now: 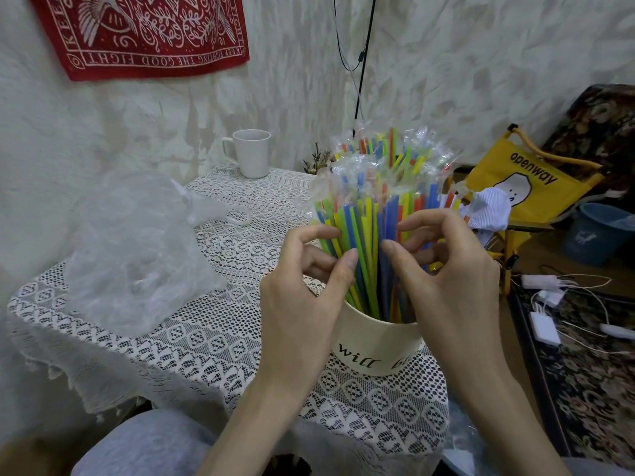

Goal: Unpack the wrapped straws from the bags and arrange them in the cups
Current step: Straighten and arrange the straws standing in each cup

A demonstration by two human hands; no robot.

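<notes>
cream cup (378,348) "will", yellow chair (525,187) "openway"

Two bare forearms were seen, with no sleeves reaching the wrists. The left hand (302,286) and right hand (446,269) wore no gloves, rings or watch. Light grey trousers (144,444) were worn, visible at one knee.

Lace-covered table (220,338) — cream cup (376,348), white mug (252,153), plastic bag (137,249).
</notes>
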